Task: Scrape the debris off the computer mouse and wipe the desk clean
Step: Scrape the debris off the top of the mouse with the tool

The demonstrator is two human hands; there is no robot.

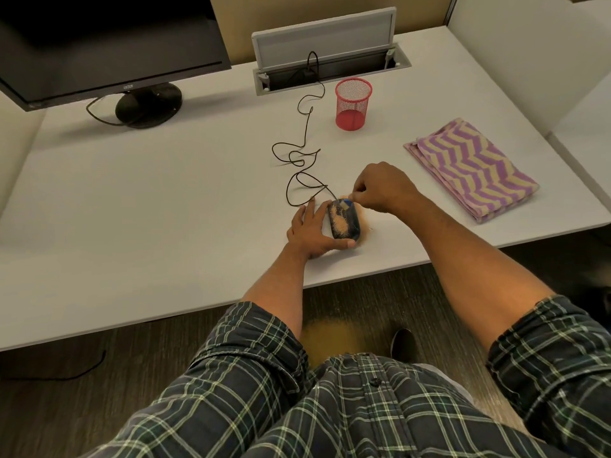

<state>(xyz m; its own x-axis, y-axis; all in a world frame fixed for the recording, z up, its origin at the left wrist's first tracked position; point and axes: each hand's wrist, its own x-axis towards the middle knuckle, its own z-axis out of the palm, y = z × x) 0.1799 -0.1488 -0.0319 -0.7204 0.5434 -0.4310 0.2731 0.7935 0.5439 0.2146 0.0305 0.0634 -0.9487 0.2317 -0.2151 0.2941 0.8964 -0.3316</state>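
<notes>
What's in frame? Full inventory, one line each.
desk: 1, white, fills the view
monitor: 1, black, far left
cable box: 1, grey, lid up, far edge
pen cup: 1, red mesh, right of the cable
cloth: 1, purple and cream zigzag, folded, right
mouse: 1, dark, between the hands
cable: 1, dark, looped, mouse to box
debris: tan grains, on mouse and desk beside it
scraper: 1, small, blue and pale, on the mouse's far end
left hand: holds the mouse
right hand: pinches the scraper
</notes>
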